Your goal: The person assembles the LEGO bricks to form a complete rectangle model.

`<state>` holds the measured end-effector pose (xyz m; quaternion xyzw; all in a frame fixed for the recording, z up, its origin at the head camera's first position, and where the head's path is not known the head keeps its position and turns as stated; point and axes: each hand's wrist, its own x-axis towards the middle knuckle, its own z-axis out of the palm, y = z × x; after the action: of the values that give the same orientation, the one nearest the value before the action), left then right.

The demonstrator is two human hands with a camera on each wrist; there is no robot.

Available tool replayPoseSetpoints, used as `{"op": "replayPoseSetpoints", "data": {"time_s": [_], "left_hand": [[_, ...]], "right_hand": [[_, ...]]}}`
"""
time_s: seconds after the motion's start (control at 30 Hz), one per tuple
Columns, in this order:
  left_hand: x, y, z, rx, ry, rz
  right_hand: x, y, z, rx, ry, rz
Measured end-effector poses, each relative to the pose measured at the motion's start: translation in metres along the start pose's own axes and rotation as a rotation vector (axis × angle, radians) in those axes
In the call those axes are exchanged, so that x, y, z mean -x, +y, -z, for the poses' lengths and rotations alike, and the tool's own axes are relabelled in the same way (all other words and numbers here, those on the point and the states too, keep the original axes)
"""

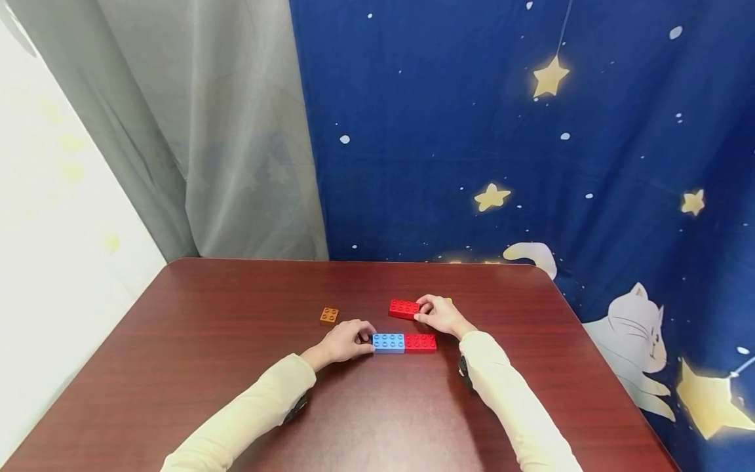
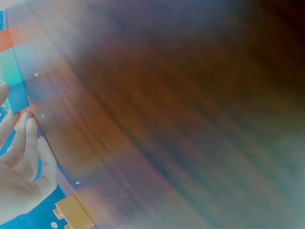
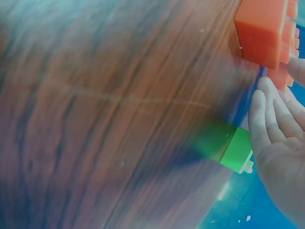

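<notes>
A light blue brick [image 1: 388, 343] and a red brick [image 1: 421, 343] lie end to end in a row on the table. At the blue brick's left end, my left hand [image 1: 344, 341] holds it between thumb and curled fingers. Behind the row lies a second red brick [image 1: 404, 309], angled slightly; my right hand [image 1: 441, 315] pinches its right end. An orange-brown brick [image 1: 329, 316] with a square top sits beyond my left hand. Just past my right hand, a small yellow-green brick [image 3: 236, 149] shows in the right wrist view, mostly hidden in the head view.
The dark red wooden table [image 1: 224, 314] has rounded far corners. A blue curtain [image 1: 413, 131] with stars and a grey curtain [image 1: 253, 131] hang behind its far edge. A bright white surface [image 1: 53, 229] is at the left.
</notes>
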<state>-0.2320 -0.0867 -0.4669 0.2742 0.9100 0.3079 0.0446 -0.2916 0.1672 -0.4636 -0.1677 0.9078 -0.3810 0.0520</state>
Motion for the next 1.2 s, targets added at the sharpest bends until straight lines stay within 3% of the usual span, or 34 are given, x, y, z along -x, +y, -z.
{"op": "replayPoseSetpoints", "data": {"time_s": [0.67,1.2], "left_hand": [[-0.002,0.000,0.002,-0.001,-0.004,0.007],[0.000,0.002,0.002,0.000,0.012,-0.011]], "right_hand": [[0.022,0.006,0.021,0.042,0.015,0.160],[0.042,0.000,0.020,0.003,-0.036,0.185]]}}
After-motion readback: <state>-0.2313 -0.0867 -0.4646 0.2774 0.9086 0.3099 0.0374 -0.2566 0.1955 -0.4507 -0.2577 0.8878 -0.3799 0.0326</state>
